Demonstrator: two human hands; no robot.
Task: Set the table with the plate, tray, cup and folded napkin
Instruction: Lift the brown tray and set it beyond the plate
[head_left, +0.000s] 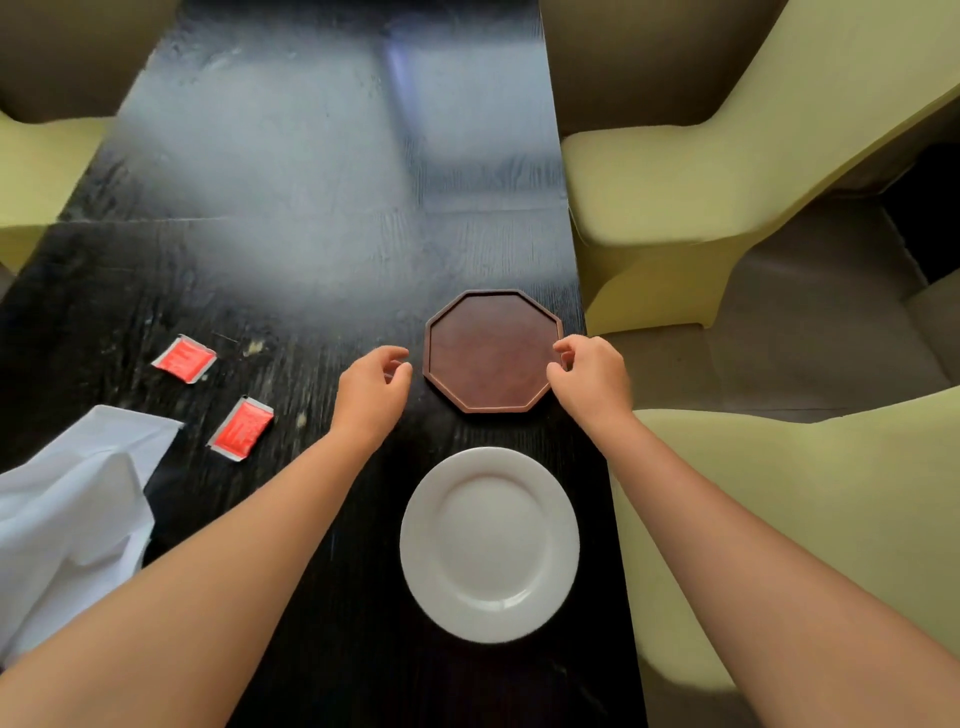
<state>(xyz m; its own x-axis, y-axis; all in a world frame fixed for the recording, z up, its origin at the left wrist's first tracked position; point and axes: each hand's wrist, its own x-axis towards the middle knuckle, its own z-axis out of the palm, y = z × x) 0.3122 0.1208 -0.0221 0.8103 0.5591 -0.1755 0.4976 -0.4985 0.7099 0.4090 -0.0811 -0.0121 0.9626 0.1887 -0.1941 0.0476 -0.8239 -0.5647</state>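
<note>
A dark wooden surface (291, 249) runs away from the viewer, with yellow-green chairs (675, 187) along its right side and another at the far left. A brown octagonal tray (491, 353) lies flat near the right edge of the surface. Just nearer the viewer, a white plate (489, 544) sits flat and bare, close to the tray but not touching it.

Both bare forearms reach forward, one on each side of the plate. The right hand (589, 382) is at the tray's right rim, thumb and fingers curled in a narrow grip around the edge; whether they actually press the rim I cannot tell. The left hand (371, 387) hangs just beside the tray's left rim, apart from it, its grip loosely curled and holding nothing.

At the left, a white napkin (72, 514) lies crumpled and unfolded, partly out of view. Two red packets (184, 358) (241, 428) lie flat on the surface between the napkin and the left hand, one farther away, one nearer, well apart from the tray.
</note>
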